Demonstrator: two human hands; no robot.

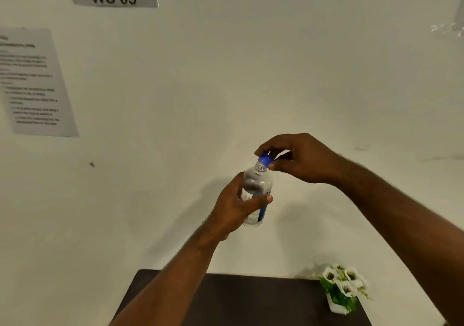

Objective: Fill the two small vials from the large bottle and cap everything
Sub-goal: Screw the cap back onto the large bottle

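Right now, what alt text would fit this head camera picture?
Two hands hold a clear bottle aloft: left hand grips its body, right hand pinches the blue cap. Below, a dark table bears a small flower pot.

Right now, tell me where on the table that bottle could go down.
The dark table shows bare between the left forearm and the potted flowers. The far right corner by the flowers is tight. Its near part is out of view.

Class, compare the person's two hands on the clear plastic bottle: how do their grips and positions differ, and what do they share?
The left hand wraps the clear plastic bottle around its body, thumb across the front; the right hand pinches only the small blue cap with its fingertips. The left hand sits lower, the right hand above at the neck. Both hold the same bottle in the air above the dark table.
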